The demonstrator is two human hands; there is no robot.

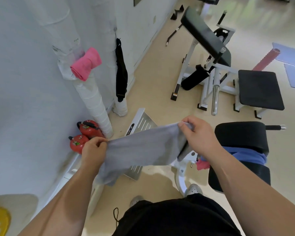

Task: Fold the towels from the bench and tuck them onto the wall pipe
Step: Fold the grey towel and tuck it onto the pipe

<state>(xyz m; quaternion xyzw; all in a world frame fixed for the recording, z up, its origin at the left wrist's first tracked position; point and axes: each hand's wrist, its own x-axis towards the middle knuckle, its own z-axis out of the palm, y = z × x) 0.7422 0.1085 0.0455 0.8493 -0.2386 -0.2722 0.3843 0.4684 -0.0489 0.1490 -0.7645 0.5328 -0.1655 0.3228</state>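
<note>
Both hands — left hand [93,149], right hand [197,133] — pinch the grey towel [141,147] by its ends; I'd match corners squarely before folding.

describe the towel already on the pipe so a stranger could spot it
On the white wall at left, a white wrapped pipe runs down to two red fire extinguishers. A folded pink towel is tucked onto it partway up. It is the only pink item there; the strap hanging beside it is black.
</note>
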